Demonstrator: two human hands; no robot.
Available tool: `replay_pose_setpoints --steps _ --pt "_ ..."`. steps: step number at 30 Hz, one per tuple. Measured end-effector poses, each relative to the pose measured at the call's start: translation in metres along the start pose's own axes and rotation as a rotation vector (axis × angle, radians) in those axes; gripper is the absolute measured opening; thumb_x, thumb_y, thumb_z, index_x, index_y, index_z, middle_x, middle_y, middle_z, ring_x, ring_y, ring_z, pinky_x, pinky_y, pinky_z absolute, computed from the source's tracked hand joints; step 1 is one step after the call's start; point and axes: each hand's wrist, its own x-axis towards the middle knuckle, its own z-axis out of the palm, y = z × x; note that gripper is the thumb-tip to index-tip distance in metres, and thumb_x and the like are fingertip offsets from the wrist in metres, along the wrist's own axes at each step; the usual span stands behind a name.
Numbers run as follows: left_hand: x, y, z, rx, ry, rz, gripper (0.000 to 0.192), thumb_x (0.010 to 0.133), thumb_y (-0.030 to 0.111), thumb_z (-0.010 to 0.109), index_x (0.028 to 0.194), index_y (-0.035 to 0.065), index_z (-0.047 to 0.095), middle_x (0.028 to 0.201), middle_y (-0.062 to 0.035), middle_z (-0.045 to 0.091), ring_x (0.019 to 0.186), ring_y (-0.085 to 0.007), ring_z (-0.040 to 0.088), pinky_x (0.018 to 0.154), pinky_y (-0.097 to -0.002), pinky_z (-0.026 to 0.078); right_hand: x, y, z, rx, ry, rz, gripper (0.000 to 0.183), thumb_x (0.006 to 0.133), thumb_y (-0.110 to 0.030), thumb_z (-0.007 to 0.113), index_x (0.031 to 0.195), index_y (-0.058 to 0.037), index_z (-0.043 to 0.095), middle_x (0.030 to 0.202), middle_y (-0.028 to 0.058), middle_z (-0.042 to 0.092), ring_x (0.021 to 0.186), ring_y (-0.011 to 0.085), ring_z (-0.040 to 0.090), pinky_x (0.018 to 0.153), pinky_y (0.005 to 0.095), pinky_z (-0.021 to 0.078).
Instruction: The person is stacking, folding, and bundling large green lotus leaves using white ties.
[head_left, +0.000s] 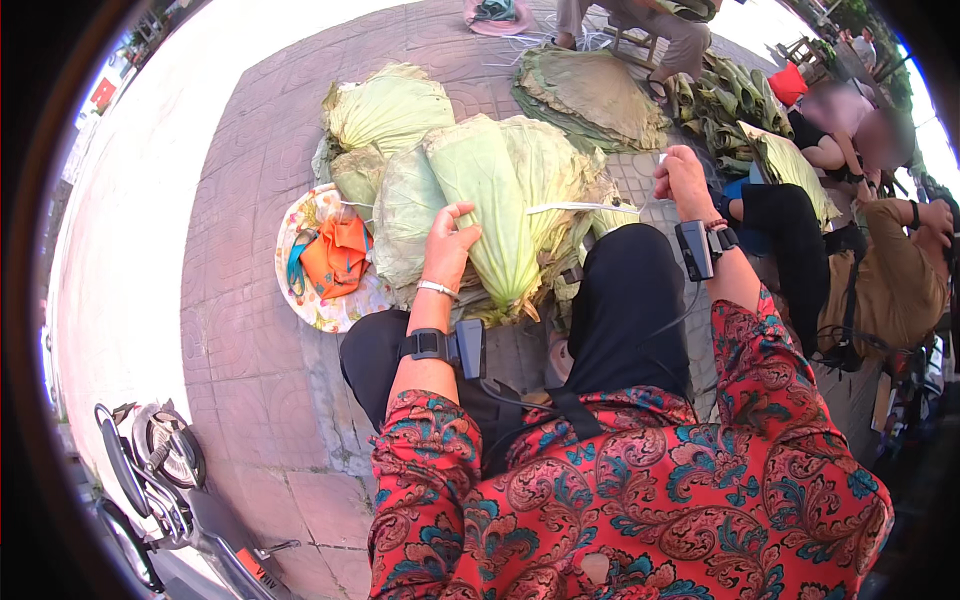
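Observation:
A folded pale-green dried leaf, likely lotus (484, 202), lies on top of a leaf pile in front of my knees. Its gathered base points towards me. My left hand (450, 244) rests on the left side of this folded leaf, thumb and fingers apart, pressing against it. Across the leaves to its right runs a white flat strap (574, 206). From the strap's right end, a thin blurred length curves up to my right hand (682, 180), which is raised above my right knee. Its fingers are pinched on the white strap's end.
A floral hat (296, 304) with an orange cloth bag (337, 255) sits left of the pile. Beyond are stacked leaves (585, 97) and rolled leaves (742, 105). A seated person's legs (679, 41) are ahead; other people sit at right. A parked two-wheeler (172, 487) stands lower left.

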Motion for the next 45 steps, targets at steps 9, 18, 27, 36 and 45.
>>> replay_pose_setpoints --steps 9,18,27,36,45 --pt "0.001 -0.002 -0.004 0.083 0.006 0.011 0.037 0.080 0.001 0.058 0.116 0.0063 0.053 0.083 0.0010 0.054 0.072 -0.0060 0.049 0.064 -0.0199 0.040 -0.060 0.025 0.123 -0.805 -0.401 -0.682 0.025 0.080 -0.004 0.047 0.103 0.0010 0.052 0.099 0.0219 0.054 0.085 0.0368 0.060 0.074 0.0437 0.0492" --pt "-0.001 0.002 0.000 -0.009 0.014 -0.072 0.038 0.079 -0.003 0.058 0.116 0.0051 0.052 0.079 0.0040 0.046 0.069 -0.0044 0.044 0.064 -0.0193 0.040 -0.061 0.021 0.131 -1.009 -0.476 -0.642 0.020 0.076 -0.002 0.051 0.095 0.0013 0.049 0.097 0.0195 0.051 0.083 0.0392 0.059 0.072 0.0454 0.0496" --pt "-0.001 -0.002 -0.002 0.032 0.022 -0.022 0.038 0.078 0.000 0.059 0.115 0.0047 0.054 0.077 0.0059 0.041 0.064 -0.0032 0.037 0.057 -0.0178 0.032 0.015 0.036 0.004 -0.987 -0.021 -0.463 0.017 0.083 -0.003 0.040 0.099 0.0005 0.045 0.099 0.0267 0.056 0.089 0.0444 0.057 0.077 0.0495 0.0460" --pt "-0.003 -0.002 0.005 0.009 0.078 -0.002 0.038 0.078 -0.001 0.058 0.115 0.0036 0.054 0.077 0.0061 0.041 0.064 -0.0031 0.037 0.058 -0.0178 0.033 0.004 0.112 -0.167 -1.323 0.104 0.318 0.028 0.084 -0.016 0.049 0.102 -0.0003 0.063 0.107 0.0244 0.061 0.104 0.0379 0.058 0.088 0.0437 0.0477" --pt "-0.004 0.004 0.007 0.138 0.114 -0.027 0.036 0.077 -0.001 0.057 0.113 0.0020 0.055 0.074 0.0078 0.036 0.064 -0.0023 0.033 0.056 -0.0176 0.030 0.076 0.103 -0.081 -1.221 0.105 0.201 0.029 0.083 -0.014 0.049 0.104 0.0000 0.064 0.104 0.0257 0.061 0.102 0.0369 0.060 0.087 0.0444 0.0480"
